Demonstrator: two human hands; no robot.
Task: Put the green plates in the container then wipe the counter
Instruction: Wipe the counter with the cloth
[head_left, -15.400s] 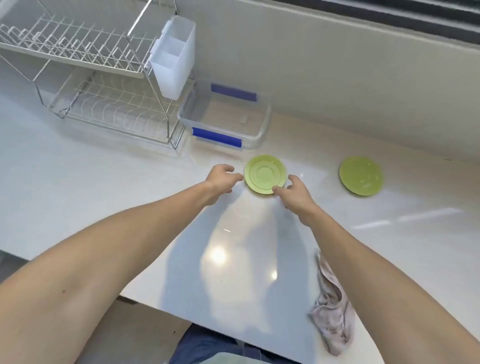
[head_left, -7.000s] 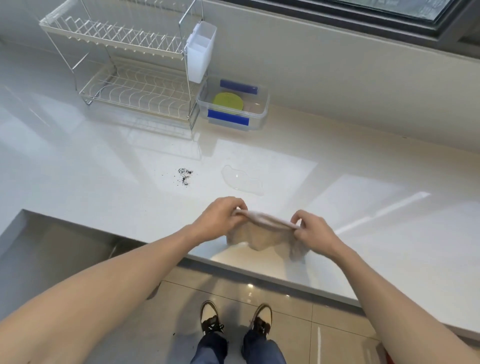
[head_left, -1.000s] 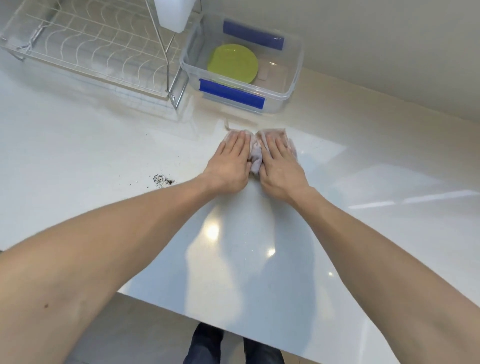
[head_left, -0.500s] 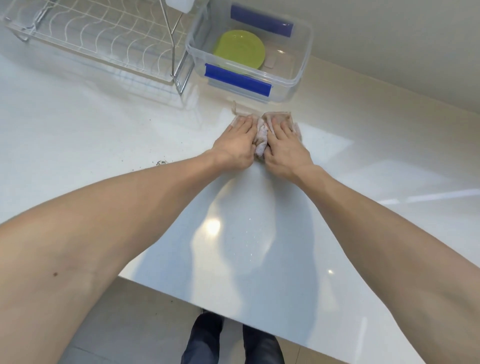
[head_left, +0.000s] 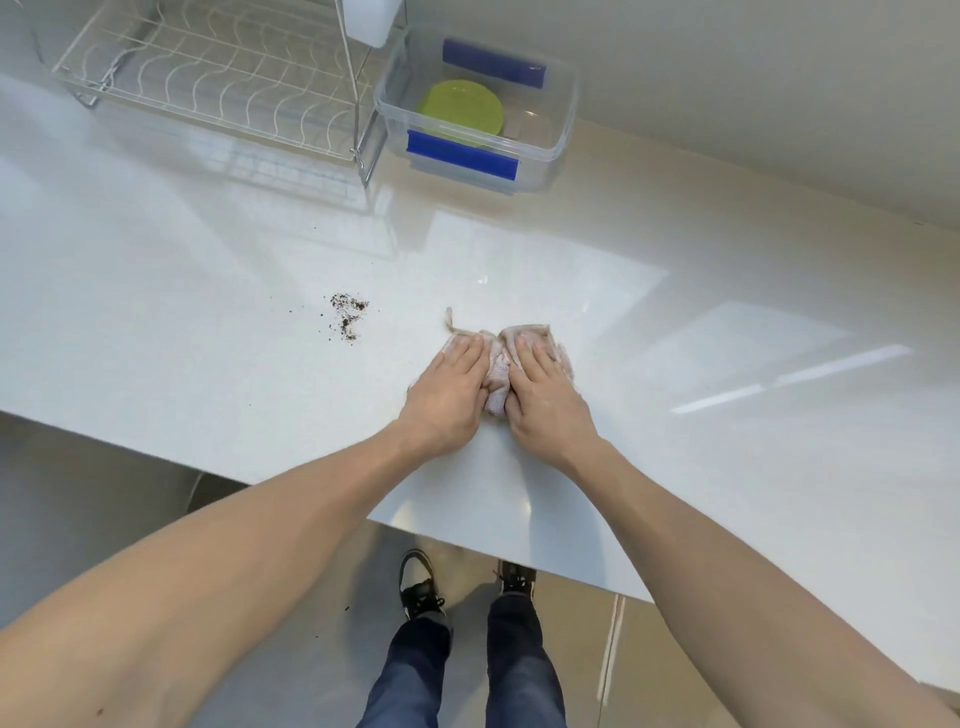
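Both grips released: left hand (head_left: 447, 397) and right hand (head_left: 546, 402) press flat on crumpled nubby cloth (head_left: 496, 382) atop glossy counter (head_left: 208, 322).

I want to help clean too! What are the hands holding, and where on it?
Nothing gripped: the left hand and right hand press flat on top of the crumpled cloth.

Left grip (head_left: 447, 395) and right grip (head_left: 545, 402) lie palms down, side by side, fingers straight, pointing forward.
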